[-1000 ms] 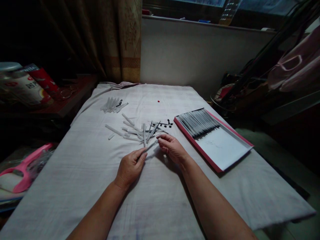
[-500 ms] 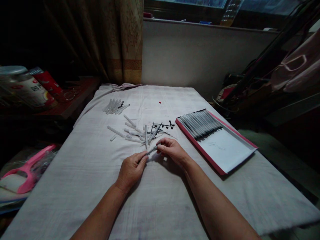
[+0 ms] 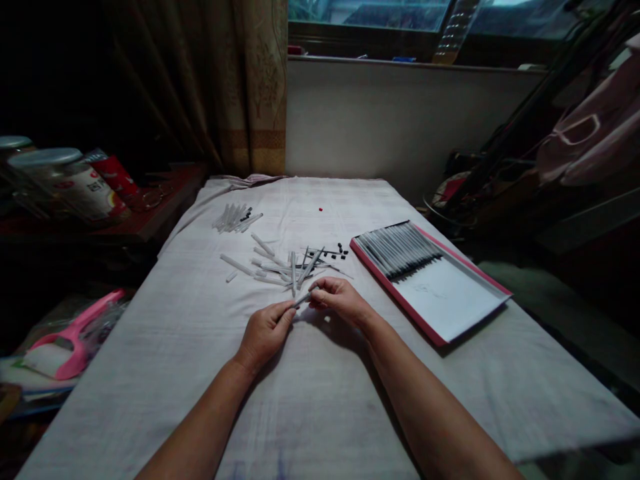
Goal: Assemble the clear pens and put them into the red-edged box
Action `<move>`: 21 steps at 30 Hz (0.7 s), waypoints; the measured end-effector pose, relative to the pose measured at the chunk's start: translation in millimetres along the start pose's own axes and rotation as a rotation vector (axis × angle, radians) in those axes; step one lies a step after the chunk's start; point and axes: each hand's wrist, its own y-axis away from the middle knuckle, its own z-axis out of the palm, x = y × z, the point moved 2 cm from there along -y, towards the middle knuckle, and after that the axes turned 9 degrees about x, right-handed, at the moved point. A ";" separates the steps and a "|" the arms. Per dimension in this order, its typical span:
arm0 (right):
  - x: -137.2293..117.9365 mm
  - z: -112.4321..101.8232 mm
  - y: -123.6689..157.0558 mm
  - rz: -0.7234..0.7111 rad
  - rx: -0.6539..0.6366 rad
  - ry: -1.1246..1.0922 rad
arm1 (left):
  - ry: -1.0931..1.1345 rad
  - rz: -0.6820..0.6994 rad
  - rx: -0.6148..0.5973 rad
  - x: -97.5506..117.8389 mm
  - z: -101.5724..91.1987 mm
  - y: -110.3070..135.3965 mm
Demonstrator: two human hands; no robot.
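Observation:
My left hand (image 3: 264, 332) is closed on one end of a slim grey pen (image 3: 303, 299), thumb along its side. At the pen's other end, my right hand (image 3: 338, 299) pinches with thumb and fingertips, which partly cover that tip. Just beyond my hands lies a loose heap of translucent pen barrels (image 3: 274, 269) and thin dark refills (image 3: 320, 265). Several small black plugs (image 3: 341, 248) are scattered behind my right hand. To the right, a shallow red-edged box (image 3: 395, 295) holds a row of pens (image 3: 397, 248) with dark tips.
Further back on the cloth-covered table (image 3: 300, 413) sit a bundle of clear caps (image 3: 231, 217) and a tiny red piece (image 3: 321, 209). Jars (image 3: 75, 187) stand on a side shelf at left. Below them is a pink-handled object (image 3: 75, 347). A curtain (image 3: 260, 100) hangs behind.
The view has tilted up slightly and shifted a little left. Both hands keep their hold on the pen, with barely any visible movement.

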 end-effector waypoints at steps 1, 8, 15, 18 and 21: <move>0.1 0.8 -0.3 -0.009 -0.005 0.004 | -0.002 -0.008 -0.011 0.5 0.0 -0.6; 1.9 17.9 -1.6 -0.071 0.141 -0.108 | 0.000 -0.013 -0.002 9.4 -0.4 -6.3; -7.0 31.0 4.9 -0.142 0.116 -0.076 | 0.084 -0.020 0.018 11.8 0.6 -5.8; -40.7 -7.5 -4.2 -0.289 0.281 0.028 | 0.137 -0.117 0.042 9.2 0.3 -4.7; -85.1 -77.3 -19.9 -0.436 0.569 0.281 | 0.179 -0.181 0.031 7.4 0.8 -4.9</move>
